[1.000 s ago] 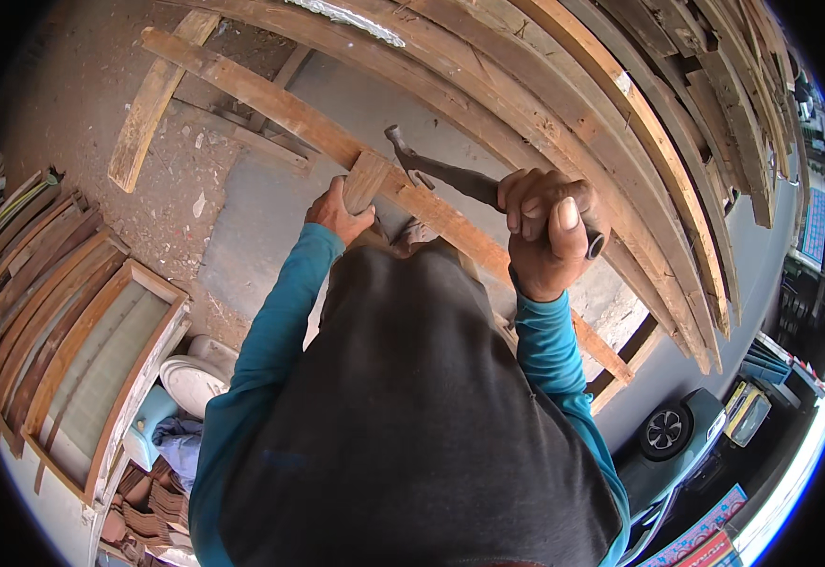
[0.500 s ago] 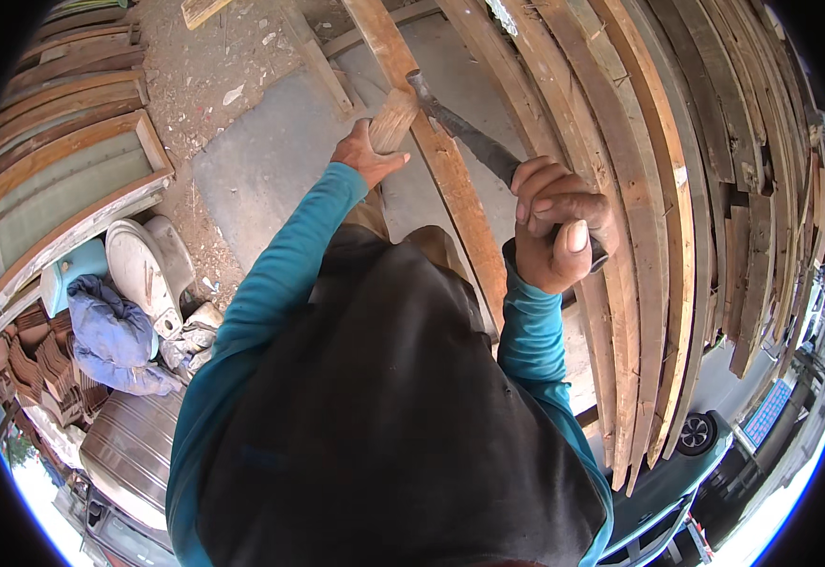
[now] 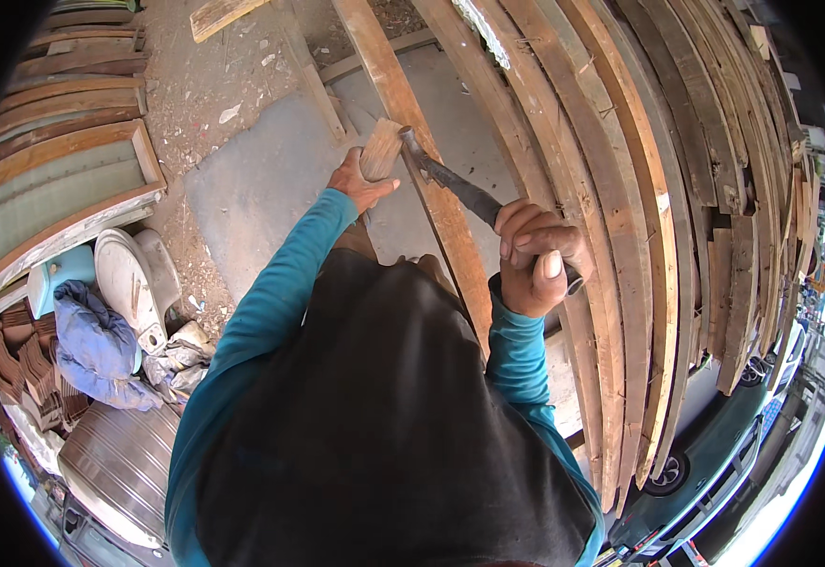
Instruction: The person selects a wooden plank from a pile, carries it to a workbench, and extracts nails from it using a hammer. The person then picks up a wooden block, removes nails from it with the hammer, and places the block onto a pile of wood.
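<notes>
My left hand (image 3: pixel 357 180) is closed round a short wood block (image 3: pixel 381 149), thumb along its near end. A dark hammer-like metal tool (image 3: pixel 469 196) slants up and left from my right hand (image 3: pixel 543 253), which is wrapped round its lower end. The tool's narrow tip is beside the block's upper right corner; I cannot tell whether they touch. Under the tool runs a long brown timber beam (image 3: pixel 441 203), sloping from the top of the view down toward my right forearm. The wood block covers part of the ground beyond it.
Long timber boards (image 3: pixel 611 189) are stacked along the right, several with nails showing. Framed panels (image 3: pixel 63 203), a pale toilet seat (image 3: pixel 134 274), blue cloth (image 3: pixel 101 331) and roof tiles (image 3: pixel 25 369) lie at left. A grey slab (image 3: pixel 252 180) covers the ground; a car (image 3: pixel 714 463) stands lower right.
Both hands have come slightly lower in view. The tool has moved left and down with my right hand, its tip now closer to the block's upper corner. Both grips look the same.
</notes>
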Demonstrator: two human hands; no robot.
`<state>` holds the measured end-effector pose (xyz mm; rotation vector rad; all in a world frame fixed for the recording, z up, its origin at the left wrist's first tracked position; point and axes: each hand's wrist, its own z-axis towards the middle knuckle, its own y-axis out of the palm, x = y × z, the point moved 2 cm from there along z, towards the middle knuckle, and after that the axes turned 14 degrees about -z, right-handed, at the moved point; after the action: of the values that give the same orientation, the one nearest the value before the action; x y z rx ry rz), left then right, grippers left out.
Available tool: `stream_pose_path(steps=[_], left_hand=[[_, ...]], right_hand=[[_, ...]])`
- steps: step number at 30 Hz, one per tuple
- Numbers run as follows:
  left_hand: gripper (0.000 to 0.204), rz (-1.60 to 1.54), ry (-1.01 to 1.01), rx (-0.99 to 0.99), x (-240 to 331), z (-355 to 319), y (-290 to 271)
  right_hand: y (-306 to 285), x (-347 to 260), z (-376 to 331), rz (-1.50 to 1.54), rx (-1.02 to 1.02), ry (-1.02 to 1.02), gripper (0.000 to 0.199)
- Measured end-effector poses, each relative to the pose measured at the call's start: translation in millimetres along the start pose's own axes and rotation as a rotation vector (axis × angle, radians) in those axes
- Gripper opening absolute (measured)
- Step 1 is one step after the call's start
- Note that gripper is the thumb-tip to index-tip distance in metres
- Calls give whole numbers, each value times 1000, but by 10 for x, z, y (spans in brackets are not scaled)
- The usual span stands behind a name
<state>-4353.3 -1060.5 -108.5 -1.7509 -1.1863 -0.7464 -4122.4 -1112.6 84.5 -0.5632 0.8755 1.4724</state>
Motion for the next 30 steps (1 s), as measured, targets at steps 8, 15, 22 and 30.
stream_pose_path(steps=[8, 15, 22, 30], left_hand=[[59, -954, 55, 259, -49, -69, -67], [56, -1312, -45, 150, 20, 4, -78], [60, -1540, -78, 162, -77, 4, -280], [38, -1825, -154, 202, 2, 108, -482]], right_hand=[[-197, 150, 401, 57, 140, 99, 26], [-172, 38, 472, -35, 69, 105, 29], [-222, 53, 559, -42, 26, 107, 31], [-80, 100, 754, -50, 24, 85, 32]])
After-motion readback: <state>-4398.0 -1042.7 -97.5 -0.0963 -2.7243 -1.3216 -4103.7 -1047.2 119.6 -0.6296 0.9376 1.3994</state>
